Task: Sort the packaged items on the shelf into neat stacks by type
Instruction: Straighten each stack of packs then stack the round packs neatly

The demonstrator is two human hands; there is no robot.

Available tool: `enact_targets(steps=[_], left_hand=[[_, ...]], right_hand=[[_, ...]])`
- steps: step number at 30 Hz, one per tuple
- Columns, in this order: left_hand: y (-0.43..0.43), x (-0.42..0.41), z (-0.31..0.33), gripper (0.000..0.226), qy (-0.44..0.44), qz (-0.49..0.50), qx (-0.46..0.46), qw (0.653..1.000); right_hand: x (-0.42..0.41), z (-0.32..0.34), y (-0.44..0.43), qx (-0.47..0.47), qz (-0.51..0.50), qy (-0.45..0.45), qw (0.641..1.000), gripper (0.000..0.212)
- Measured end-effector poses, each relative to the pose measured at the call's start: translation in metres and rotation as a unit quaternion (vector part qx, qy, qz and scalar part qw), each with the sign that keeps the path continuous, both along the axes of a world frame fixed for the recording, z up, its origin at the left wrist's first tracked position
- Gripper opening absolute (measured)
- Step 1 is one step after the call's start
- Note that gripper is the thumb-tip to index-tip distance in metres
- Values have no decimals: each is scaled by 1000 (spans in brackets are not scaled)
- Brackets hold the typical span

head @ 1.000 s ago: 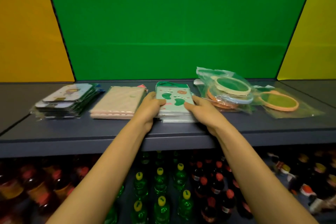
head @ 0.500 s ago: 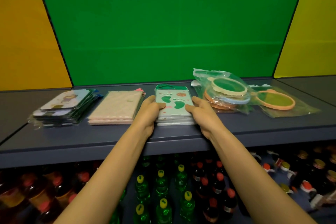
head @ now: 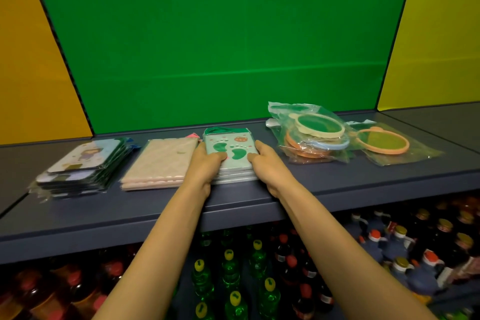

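Note:
On the grey shelf point(head: 259, 197) a stack of mint-green packs printed with green footprints point(head: 230, 149) sits in the middle. My left hand point(head: 205, 163) grips its left side with the thumb on the top pack. My right hand point(head: 267, 163) grips its right side the same way. To the left lie a stack of pale pink packs point(head: 161, 161) and a stack of packs with a cartoon figure point(head: 80, 161). To the right are a pile of bagged rings point(head: 314, 132) and a single bagged orange ring point(head: 384, 141).
Green and yellow panels back the shelf. Below the shelf stand several bottles: green ones with yellow caps point(head: 231, 267), dark ones with red caps point(head: 293, 262), and more at the right point(head: 426, 249). The shelf's front lip runs just under my wrists.
Both hands stay on the footprint stack, which has slid slightly toward the back and squared up. The camera view has shifted a little.

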State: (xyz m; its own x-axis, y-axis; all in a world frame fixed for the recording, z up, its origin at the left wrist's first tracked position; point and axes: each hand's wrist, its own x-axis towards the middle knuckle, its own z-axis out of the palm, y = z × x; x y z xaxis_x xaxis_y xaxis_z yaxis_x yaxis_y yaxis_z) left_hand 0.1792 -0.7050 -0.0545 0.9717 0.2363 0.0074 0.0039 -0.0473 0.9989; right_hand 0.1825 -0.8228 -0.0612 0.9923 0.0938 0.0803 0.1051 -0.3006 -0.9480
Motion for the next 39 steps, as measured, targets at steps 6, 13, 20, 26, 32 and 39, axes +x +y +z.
enact_targets(steps=[6,13,20,26,32,39], left_hand=[[3,4,-2,42,-19,1,56,998],[-17,-7,15,51,-134,72,414,897],[-99,13,32,35,-173,19,331,927],[-130,53,22,53,-61,21,264,962],[-146,59,20,44,13,-19,123,992],[-136,59,29,25,68,-69,157,983]], right_hand=[[-8,10,-12,-105,33,-20,994,48],[-34,41,-93,-39,47,-157,986,31],[20,35,-249,-207,-213,-44,954,49],[57,11,-311,-428,-181,86,881,107],[78,18,-320,-275,-59,94,955,56],[70,62,-334,-84,-60,-5,995,13]])
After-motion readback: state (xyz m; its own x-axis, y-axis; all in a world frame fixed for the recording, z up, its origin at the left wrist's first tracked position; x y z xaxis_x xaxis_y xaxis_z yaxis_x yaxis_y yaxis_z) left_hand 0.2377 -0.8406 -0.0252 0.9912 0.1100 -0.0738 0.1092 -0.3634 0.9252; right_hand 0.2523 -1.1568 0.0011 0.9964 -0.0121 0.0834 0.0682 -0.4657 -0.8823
